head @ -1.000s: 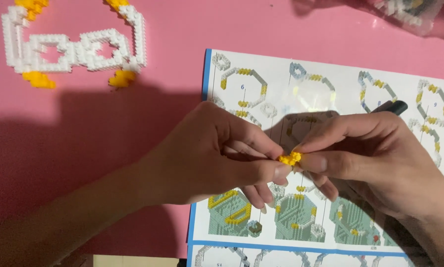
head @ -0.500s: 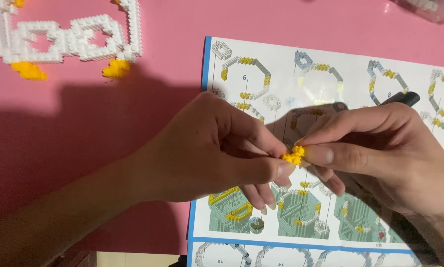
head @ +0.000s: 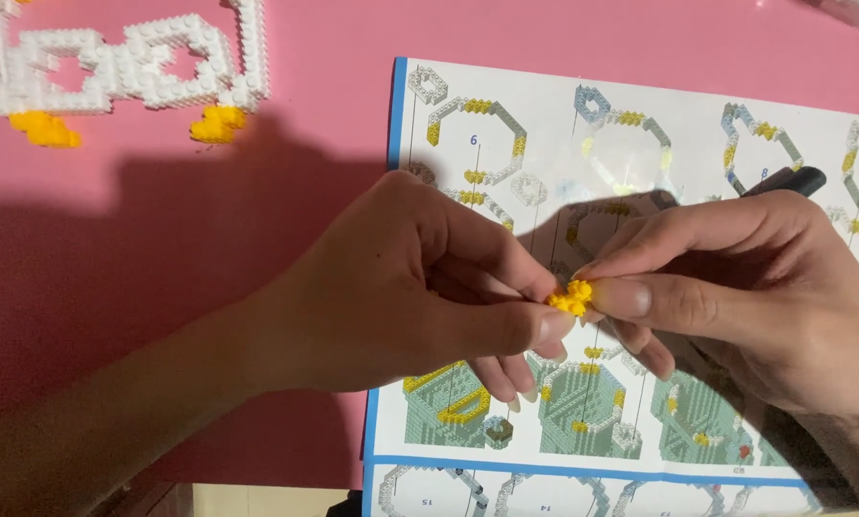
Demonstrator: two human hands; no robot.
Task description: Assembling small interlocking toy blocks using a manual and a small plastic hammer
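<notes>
Pinched by both hands, yellow bricks (pink tabletop).

We see a pink table bearing a printed instruction sheet and a white-and-yellow brick model.

A white, blue-edged instruction sheet with coloured diagrams lies on the pink table.
</notes>
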